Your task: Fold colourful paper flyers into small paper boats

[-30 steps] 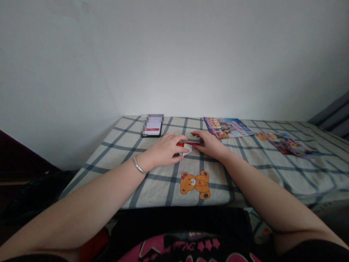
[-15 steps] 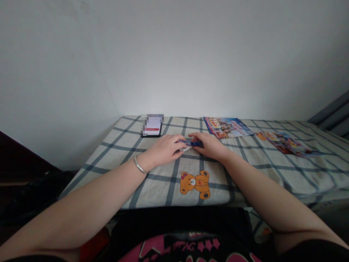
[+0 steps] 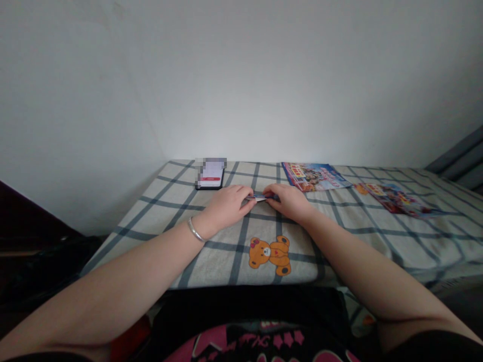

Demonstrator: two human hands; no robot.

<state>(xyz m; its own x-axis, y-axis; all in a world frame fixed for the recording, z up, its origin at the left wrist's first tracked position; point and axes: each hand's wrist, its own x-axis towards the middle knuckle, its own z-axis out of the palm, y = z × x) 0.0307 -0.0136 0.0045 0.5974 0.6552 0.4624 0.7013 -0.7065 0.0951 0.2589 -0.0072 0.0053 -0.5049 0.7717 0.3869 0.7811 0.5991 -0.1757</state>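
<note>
A small folded piece of paper [image 3: 260, 198], white with blue-printed parts, lies between my two hands above the checked tablecloth. My left hand [image 3: 231, 205] pinches its left end between thumb and fingers, and a silver bangle circles that wrist. At the right end, my right hand [image 3: 287, 201] grips the paper the same way, with fingers bent. Most of the paper is hidden by my fingers, so I cannot tell its full shape. A printed teddy bear [image 3: 270, 255] shows on the cloth nearer to me.
Beyond my left hand a phone [image 3: 211, 174] with a lit screen lies on the checked tablecloth [image 3: 151, 211]. Colourful printed leaflets lie to the right, one farther back [image 3: 317, 177] and one nearer [image 3: 402, 198]. A pale wall [image 3: 241, 90] rises behind the table.
The paper has turned between my fingers, showing more white and less blue. My left hand has shifted slightly, its thumb now closer to the fingers; my right hand has barely moved.
</note>
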